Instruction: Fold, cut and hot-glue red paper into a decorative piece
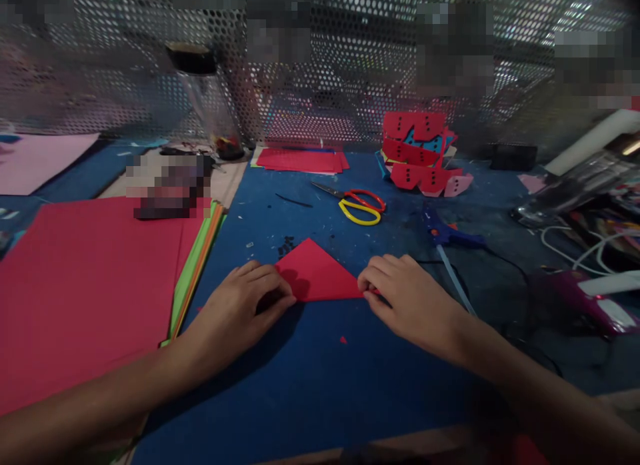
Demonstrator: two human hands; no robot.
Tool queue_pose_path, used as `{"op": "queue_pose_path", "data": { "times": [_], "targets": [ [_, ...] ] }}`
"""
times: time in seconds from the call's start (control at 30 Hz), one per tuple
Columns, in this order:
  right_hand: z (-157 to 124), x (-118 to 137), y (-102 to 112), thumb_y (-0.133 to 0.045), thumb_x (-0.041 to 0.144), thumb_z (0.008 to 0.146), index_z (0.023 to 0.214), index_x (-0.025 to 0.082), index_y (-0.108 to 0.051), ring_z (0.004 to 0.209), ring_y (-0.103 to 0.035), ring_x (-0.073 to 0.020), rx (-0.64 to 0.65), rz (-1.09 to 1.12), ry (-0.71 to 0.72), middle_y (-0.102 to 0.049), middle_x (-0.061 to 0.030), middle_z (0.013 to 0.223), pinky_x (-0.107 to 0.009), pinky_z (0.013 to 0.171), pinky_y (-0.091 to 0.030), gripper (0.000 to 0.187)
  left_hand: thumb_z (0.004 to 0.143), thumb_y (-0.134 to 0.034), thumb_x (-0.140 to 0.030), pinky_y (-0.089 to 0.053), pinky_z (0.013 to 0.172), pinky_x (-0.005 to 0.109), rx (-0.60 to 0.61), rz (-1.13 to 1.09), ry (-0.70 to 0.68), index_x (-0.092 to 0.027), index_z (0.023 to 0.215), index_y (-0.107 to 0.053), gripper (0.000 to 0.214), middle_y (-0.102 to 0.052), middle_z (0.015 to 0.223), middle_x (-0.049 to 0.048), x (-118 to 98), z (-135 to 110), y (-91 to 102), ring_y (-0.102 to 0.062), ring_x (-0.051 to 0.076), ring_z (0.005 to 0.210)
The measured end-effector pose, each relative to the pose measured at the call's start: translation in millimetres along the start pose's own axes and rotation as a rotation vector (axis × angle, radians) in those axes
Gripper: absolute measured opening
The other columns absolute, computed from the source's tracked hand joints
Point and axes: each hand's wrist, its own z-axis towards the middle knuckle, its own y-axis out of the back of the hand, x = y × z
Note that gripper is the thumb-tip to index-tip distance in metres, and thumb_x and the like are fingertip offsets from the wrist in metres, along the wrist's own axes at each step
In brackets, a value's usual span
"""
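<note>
A red paper folded into a triangle (317, 273) lies flat on the blue mat (320, 371), its tip pointing away from me. My left hand (245, 303) presses on the triangle's left corner with its fingers curled over the edge. My right hand (400, 295) pinches the right corner against the mat, fingers bent and close together. Both forearms reach in from the bottom of the view.
A stack of red and other coloured sheets (95, 298) lies at the left. Red-and-yellow scissors (357, 203), a blue glue gun (445, 237) with its cable, a pile of red folded pieces (420, 155) and more red sheets (303, 160) sit behind. A perforated metal screen (320, 71) closes the back.
</note>
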Motion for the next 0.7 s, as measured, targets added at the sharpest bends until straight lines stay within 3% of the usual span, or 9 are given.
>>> {"op": "queue_pose_path", "data": {
  "times": [0.13, 0.3, 0.7],
  "targets": [
    [1.1, 10.1, -1.9, -0.064, 0.023, 0.098, 0.091, 0.02, -0.065, 0.091, -0.061, -0.0222, -0.023, -0.002, -0.047, -0.068, -0.0036, 0.097, -0.037, 0.079, -0.035, 0.008, 0.098, -0.061, -0.033, -0.038, 0.076, 0.036, 0.028, -0.004, 0.029, -0.022, 0.085, -0.066, 0.017, -0.068, 0.084, -0.0001, 0.1, 1.2, 0.7, -0.056, 0.02, 0.082],
    [6.3, 21.1, -10.6, -0.063, 0.029, 0.101, 0.094, 0.021, -0.066, 0.095, -0.06, -0.0214, -0.067, 0.097, -0.007, -0.067, -0.0029, 0.099, -0.036, 0.083, -0.037, 0.012, 0.097, -0.061, -0.034, -0.039, 0.075, 0.035, 0.018, 0.009, 0.03, -0.022, 0.085, -0.066, 0.018, -0.068, 0.083, 0.0008, -0.4, 1.6, 0.3, -0.056, 0.02, 0.081],
    [13.1, 21.1, -20.8, -0.064, 0.029, 0.1, 0.086, 0.021, -0.062, 0.089, -0.059, -0.0187, -0.122, 0.213, -0.052, -0.068, -0.0011, 0.092, -0.034, 0.08, -0.035, 0.016, 0.095, -0.063, -0.032, -0.04, 0.072, 0.034, -0.035, 0.012, 0.07, -0.022, 0.088, -0.064, 0.012, -0.064, 0.079, 0.0012, -0.5, -0.4, -1.6, -0.057, 0.021, 0.076]
  ]
}}
